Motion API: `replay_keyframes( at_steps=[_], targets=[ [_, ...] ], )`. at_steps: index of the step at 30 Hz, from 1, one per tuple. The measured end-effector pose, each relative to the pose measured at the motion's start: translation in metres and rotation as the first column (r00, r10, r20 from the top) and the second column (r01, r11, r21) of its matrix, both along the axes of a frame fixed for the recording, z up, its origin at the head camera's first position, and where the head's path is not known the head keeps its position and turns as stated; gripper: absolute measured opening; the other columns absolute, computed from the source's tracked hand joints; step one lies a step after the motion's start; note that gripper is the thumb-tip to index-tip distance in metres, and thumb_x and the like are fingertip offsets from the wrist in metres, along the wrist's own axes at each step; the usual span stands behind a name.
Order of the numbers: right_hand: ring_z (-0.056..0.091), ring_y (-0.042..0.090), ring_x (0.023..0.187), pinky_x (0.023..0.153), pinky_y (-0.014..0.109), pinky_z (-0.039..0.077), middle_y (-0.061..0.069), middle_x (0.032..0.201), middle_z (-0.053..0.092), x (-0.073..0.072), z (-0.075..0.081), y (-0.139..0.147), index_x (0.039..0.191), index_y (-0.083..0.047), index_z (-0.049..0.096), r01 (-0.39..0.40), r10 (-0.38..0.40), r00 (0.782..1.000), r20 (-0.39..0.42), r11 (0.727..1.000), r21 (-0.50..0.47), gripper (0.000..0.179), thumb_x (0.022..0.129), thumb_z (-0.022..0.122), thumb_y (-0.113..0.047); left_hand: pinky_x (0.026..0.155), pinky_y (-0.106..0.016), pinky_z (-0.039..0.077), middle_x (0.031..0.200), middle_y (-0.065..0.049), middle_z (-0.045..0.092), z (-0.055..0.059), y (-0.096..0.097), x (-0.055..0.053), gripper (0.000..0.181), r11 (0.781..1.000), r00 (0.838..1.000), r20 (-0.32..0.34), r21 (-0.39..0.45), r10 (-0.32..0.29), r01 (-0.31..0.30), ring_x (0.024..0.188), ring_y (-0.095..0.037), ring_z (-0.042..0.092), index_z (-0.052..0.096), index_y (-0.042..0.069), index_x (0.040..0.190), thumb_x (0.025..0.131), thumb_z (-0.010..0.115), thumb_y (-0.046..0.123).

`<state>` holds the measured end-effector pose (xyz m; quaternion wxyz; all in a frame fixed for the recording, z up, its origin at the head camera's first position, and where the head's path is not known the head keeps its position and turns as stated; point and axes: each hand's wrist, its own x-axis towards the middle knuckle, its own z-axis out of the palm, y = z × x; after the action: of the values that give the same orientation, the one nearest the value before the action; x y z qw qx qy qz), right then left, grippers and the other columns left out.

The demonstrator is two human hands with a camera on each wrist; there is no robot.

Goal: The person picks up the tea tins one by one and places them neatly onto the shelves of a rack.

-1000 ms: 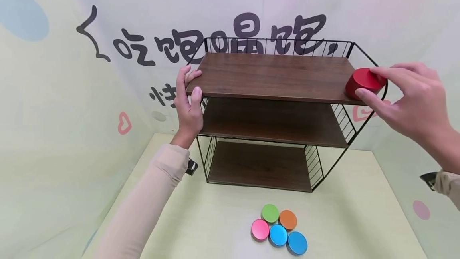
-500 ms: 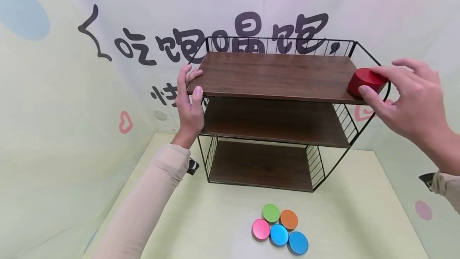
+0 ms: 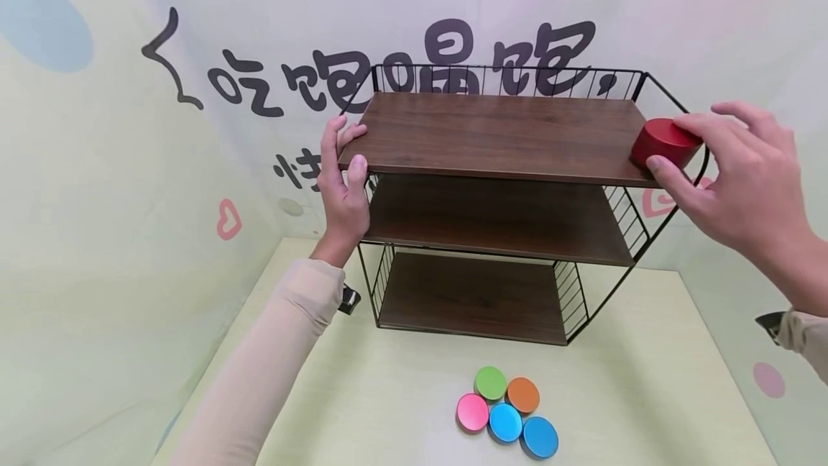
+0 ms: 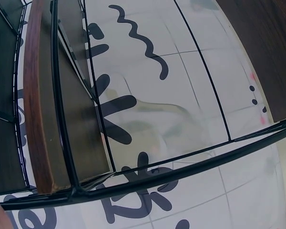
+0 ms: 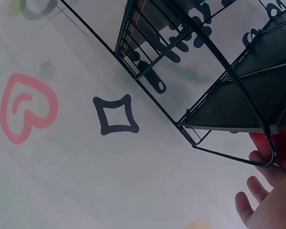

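Note:
A three-tier shelf rack (image 3: 504, 131) with dark wood boards and a black wire frame stands on the table. My left hand (image 3: 343, 200) grips the left front corner of its top board, thumb at the front edge. At the right end of that board, my right hand (image 3: 750, 171) pinches a red round tin (image 3: 663, 142) between thumb and fingers. In the right wrist view the red tin (image 5: 261, 144) is partly hidden behind the frame, with fingers (image 5: 257, 188) below it. The left wrist view shows mostly the frame's side bars (image 4: 162, 179) and a sliver of hand at the lower left.
In front of the rack, several smaller round tins sit close together on the pale table (image 3: 362, 408): green (image 3: 490, 382), orange (image 3: 522, 395), pink (image 3: 473, 413), light blue (image 3: 505, 423) and darker blue (image 3: 540, 437). A printed cloth wall (image 3: 259, 142) encloses the back and sides.
The whole scene shifts slightly to the right in the head view. Both hands keep their holds, and the red tin stays at the top board's right end.

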<state>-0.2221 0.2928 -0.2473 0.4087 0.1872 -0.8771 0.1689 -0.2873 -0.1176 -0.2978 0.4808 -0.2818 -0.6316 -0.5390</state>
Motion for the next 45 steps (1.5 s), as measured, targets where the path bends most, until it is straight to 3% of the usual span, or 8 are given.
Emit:
replay_keyframes(
  at_steps=[4,11,16,23,29,35,45],
  targets=[
    [0.044,0.040,0.131,0.092,0.057,0.027,0.029,0.107,0.065,0.001,0.000,0.000,0.124,0.002,0.064,0.008,-0.008,1.000,0.019,1.000,-0.004,0.054,0.087,0.065,-0.037,0.105,-0.040,0.032,0.114,-0.034,0.062,-0.001,0.000,0.000,0.046,1.000,1.000,0.002,0.001,0.004,-0.004,0.116,-0.049,0.053,0.042,-0.015,0.131,0.089,0.040,0.006],
    [0.044,0.043,0.129,0.111,0.050,0.027,0.028,0.124,0.061,0.008,-0.002,0.000,0.134,0.000,0.059,0.005,-0.004,1.000,0.023,0.998,-0.069,0.062,0.087,0.064,-0.042,0.106,-0.040,0.032,0.114,-0.034,0.062,-0.001,0.000,0.000,0.046,1.000,1.000,-0.001,-0.002,0.004,-0.004,0.117,-0.049,0.052,0.042,-0.015,0.131,0.090,0.040,0.006],
    [0.044,0.048,0.127,0.112,0.047,0.027,0.027,0.133,0.057,0.018,-0.003,-0.004,0.137,-0.001,0.056,-0.007,0.007,1.000,0.001,0.993,-0.119,0.070,0.088,0.061,-0.050,0.108,-0.043,0.031,0.114,-0.034,0.061,-0.001,0.000,-0.001,0.046,1.000,1.000,-0.010,-0.001,0.002,-0.002,0.118,-0.051,0.050,0.042,-0.015,0.130,0.089,0.040,0.007],
    [0.049,0.048,0.122,0.111,0.035,0.030,0.024,0.134,0.057,0.031,-0.008,-0.009,0.138,-0.002,0.056,0.010,-0.013,1.000,-0.016,0.982,-0.188,0.063,0.088,0.062,-0.040,0.108,-0.044,0.032,0.114,-0.034,0.062,-0.001,0.000,-0.001,0.046,1.000,1.000,-0.014,0.000,0.005,-0.005,0.118,-0.049,0.051,0.042,-0.016,0.130,0.089,0.040,0.007],
    [0.055,0.027,0.125,0.102,0.015,0.030,0.024,0.132,0.059,0.031,-0.021,0.004,0.141,-0.008,0.055,0.011,-0.024,0.998,-0.059,0.979,-0.204,0.066,0.087,0.063,-0.047,0.108,-0.044,0.032,0.114,-0.034,0.061,0.000,0.000,-0.001,0.045,1.000,1.000,-0.024,-0.001,0.000,0.000,0.117,-0.052,0.050,0.041,-0.017,0.129,0.090,0.039,0.006],
    [0.051,-0.001,0.123,0.094,0.010,0.029,0.025,0.131,0.058,0.035,-0.035,0.010,0.140,-0.006,0.054,-0.028,0.011,0.997,-0.078,0.975,-0.221,0.072,0.086,0.063,-0.054,0.107,-0.044,0.032,0.114,-0.034,0.061,0.000,0.000,-0.001,0.046,1.000,1.000,-0.020,-0.001,0.004,-0.004,0.116,-0.052,0.051,0.042,-0.015,0.130,0.090,0.039,0.006],
    [0.048,-0.008,0.119,0.090,0.010,0.030,0.026,0.122,0.060,0.043,-0.066,0.010,0.138,-0.001,0.054,-0.089,0.075,0.995,-0.069,0.973,-0.214,0.080,0.088,0.059,-0.062,0.107,-0.044,0.032,0.114,-0.035,0.061,-0.001,0.001,-0.002,0.046,1.000,1.000,-0.020,-0.004,0.004,-0.004,0.116,-0.053,0.050,0.041,-0.015,0.130,0.089,0.040,0.007]
  ],
)
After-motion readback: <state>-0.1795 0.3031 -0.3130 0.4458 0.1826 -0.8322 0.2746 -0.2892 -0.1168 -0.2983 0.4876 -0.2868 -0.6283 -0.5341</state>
